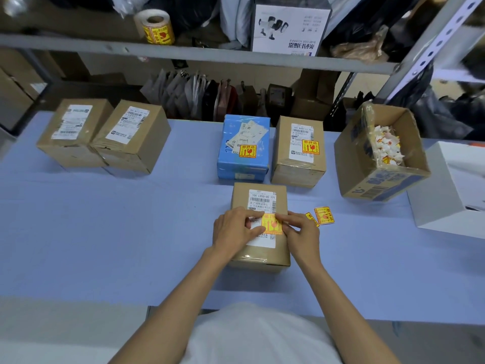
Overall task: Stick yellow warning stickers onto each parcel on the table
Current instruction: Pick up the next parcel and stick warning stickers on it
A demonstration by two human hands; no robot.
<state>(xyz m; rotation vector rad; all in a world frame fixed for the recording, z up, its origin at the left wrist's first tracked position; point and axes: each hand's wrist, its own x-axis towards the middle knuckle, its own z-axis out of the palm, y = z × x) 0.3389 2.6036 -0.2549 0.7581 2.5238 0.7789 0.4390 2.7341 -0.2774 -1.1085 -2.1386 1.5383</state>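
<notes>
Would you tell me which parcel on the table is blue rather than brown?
The blue parcel in the back row, just left of the stickered brown parcel; every other parcel is brown cardboard.

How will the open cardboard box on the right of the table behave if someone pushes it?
The open cardboard box is probably light: it seems to hold only crumpled paper scraps. It looks tilted, so a push may tip it or spill them. Its walls look stiff enough to grip.
</notes>
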